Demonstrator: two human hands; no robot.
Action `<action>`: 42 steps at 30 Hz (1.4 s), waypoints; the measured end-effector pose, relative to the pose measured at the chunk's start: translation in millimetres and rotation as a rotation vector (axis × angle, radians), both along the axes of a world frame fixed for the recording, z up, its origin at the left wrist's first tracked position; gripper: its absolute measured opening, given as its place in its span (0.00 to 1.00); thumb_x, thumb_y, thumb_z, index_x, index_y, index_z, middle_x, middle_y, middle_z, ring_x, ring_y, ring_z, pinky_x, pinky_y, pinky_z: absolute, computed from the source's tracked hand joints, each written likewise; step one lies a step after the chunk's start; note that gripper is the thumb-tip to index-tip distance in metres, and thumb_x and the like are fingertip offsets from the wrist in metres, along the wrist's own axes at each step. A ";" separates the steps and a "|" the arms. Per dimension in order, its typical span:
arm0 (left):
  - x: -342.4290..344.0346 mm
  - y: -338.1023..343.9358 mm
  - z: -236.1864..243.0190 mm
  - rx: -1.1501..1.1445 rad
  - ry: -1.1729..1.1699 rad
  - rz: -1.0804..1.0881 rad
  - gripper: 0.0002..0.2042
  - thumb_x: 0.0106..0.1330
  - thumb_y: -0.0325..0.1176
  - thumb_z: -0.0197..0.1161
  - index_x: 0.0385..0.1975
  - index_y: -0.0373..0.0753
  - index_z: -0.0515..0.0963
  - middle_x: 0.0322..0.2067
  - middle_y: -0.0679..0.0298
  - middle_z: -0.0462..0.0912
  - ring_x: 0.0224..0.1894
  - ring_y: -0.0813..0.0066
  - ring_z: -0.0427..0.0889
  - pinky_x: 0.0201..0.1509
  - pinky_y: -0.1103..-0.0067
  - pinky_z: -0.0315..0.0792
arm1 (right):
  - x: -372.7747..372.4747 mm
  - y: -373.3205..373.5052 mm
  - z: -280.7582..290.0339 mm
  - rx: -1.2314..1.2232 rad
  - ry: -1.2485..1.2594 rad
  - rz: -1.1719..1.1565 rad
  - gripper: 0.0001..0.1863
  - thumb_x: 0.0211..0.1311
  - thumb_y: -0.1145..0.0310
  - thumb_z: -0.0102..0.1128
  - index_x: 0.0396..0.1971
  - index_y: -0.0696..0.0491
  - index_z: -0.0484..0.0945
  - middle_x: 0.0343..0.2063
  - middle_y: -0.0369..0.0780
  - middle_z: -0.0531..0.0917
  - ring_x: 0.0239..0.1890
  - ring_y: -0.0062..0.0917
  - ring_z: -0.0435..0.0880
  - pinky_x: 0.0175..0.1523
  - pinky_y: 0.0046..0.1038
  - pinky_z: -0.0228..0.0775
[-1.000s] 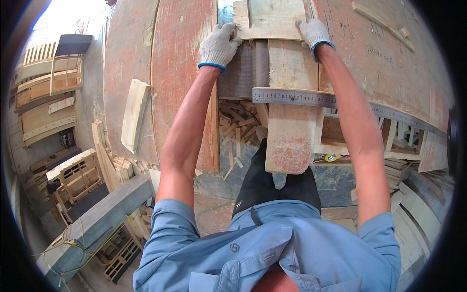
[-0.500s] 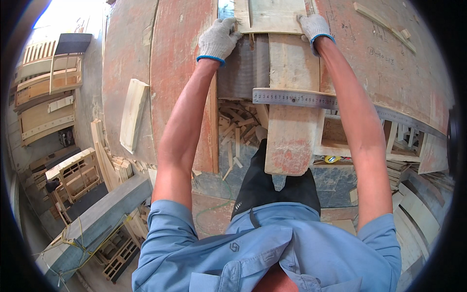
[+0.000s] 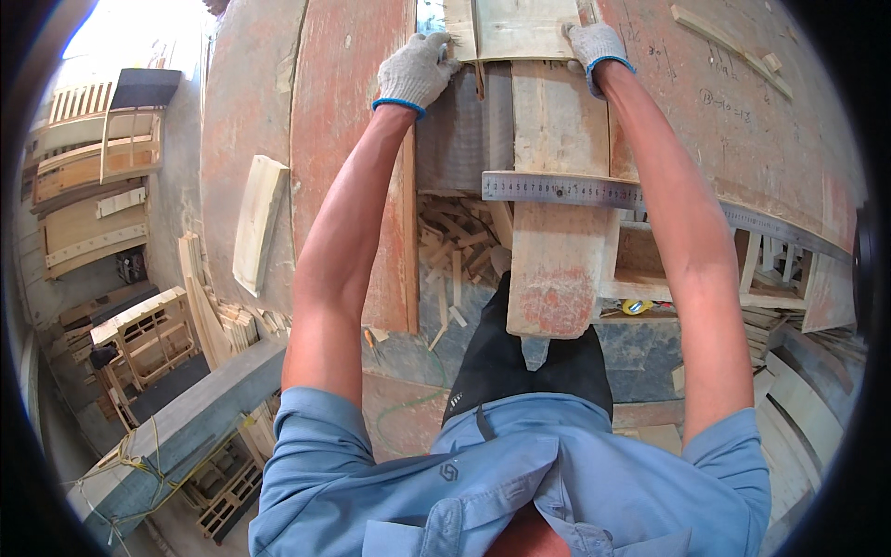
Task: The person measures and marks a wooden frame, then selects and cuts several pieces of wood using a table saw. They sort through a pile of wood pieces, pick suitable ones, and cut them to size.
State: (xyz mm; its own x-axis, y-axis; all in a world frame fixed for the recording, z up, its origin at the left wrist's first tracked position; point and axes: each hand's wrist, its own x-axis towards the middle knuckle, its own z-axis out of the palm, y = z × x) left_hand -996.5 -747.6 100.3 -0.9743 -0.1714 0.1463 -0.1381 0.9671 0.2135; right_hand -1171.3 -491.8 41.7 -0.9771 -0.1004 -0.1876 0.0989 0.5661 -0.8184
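Both hands wear white knit gloves with blue cuffs and grip a pale wooden board (image 3: 520, 28) at the top of the head view. My left hand (image 3: 415, 70) has its fingers curled at the board's near left corner; my right hand (image 3: 599, 54) holds the near right corner. Below the board are a dark metal surface (image 3: 459, 130) and a narrow wooden panel (image 3: 557, 111). A long steel ruler (image 3: 529, 186) lies crosswise over that panel, passing under my right forearm.
The red-stained wooden worktop (image 3: 343, 111) carries a loose batten (image 3: 262, 223) and a thin strip (image 3: 724, 46). Offcuts (image 3: 455, 251) lie heaped underneath. A yellow tape measure (image 3: 637, 306) is at the right, wooden frames (image 3: 148, 343) and a long beam (image 3: 186, 422) at the left.
Both hands and the board have moved away from my body, toward the top of the picture, showing more of the panel below. The ruler has shifted very slightly down in the picture.
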 end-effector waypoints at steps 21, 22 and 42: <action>-21.9 -115.0 154.2 -0.366 0.481 0.229 0.21 0.65 0.46 0.62 0.50 0.38 0.75 0.43 0.47 0.82 0.42 0.49 0.85 0.45 0.59 0.79 | 107.1 44.5 44.9 -0.418 -0.240 -0.053 0.19 0.66 0.60 0.63 0.41 0.64 0.83 0.30 0.44 0.86 0.32 0.28 0.83 0.39 0.32 0.75; -19.6 -117.3 155.7 -0.250 0.483 0.213 0.22 0.66 0.47 0.62 0.52 0.38 0.75 0.46 0.46 0.82 0.44 0.47 0.84 0.48 0.59 0.78 | 116.6 47.2 55.3 -0.512 -0.339 -0.082 0.18 0.67 0.61 0.62 0.41 0.64 0.83 0.29 0.41 0.85 0.31 0.26 0.82 0.38 0.30 0.75; 148.4 66.2 36.8 1.534 -0.351 0.671 0.15 0.71 0.46 0.60 0.35 0.40 0.78 0.23 0.66 0.79 0.16 0.82 0.73 0.16 0.84 0.63 | 170.3 19.5 86.0 -0.095 -0.515 0.247 0.23 0.67 0.56 0.62 0.39 0.67 0.79 0.30 0.46 0.83 0.25 0.32 0.84 0.28 0.32 0.80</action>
